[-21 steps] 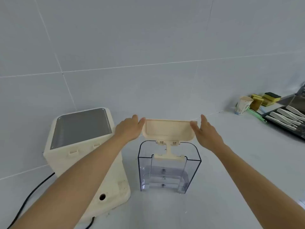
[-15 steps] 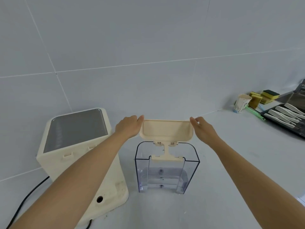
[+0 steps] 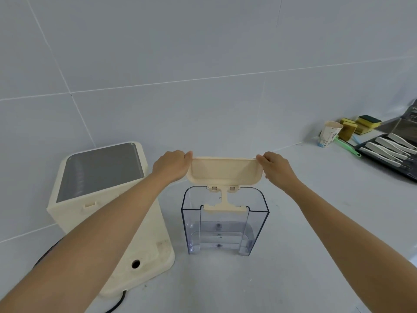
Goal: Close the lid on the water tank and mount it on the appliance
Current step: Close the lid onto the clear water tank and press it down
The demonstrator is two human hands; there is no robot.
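A clear plastic water tank [image 3: 259,222] stands upright on the grey counter, a little water at its bottom. Its cream lid [image 3: 225,171] is hinged at the tank's far rim and stands raised, inner side facing me. My left hand [image 3: 172,164] grips the lid's left end and my right hand [image 3: 274,164] grips its right end. The cream appliance [image 3: 99,199] with a grey top panel stands just left of the tank, apart from it, partly hidden by my left forearm.
A black power cable [image 3: 117,303] runs from the appliance's near side. At the far right are a paper cup [image 3: 329,134], yellow sponges [image 3: 361,126], a green brush and a dark tray [image 3: 370,141] of white-handled utensils. The tiled wall stands behind.
My fingers have curled from resting flat against the lid's ends into a grip on them. The lid still stands raised.
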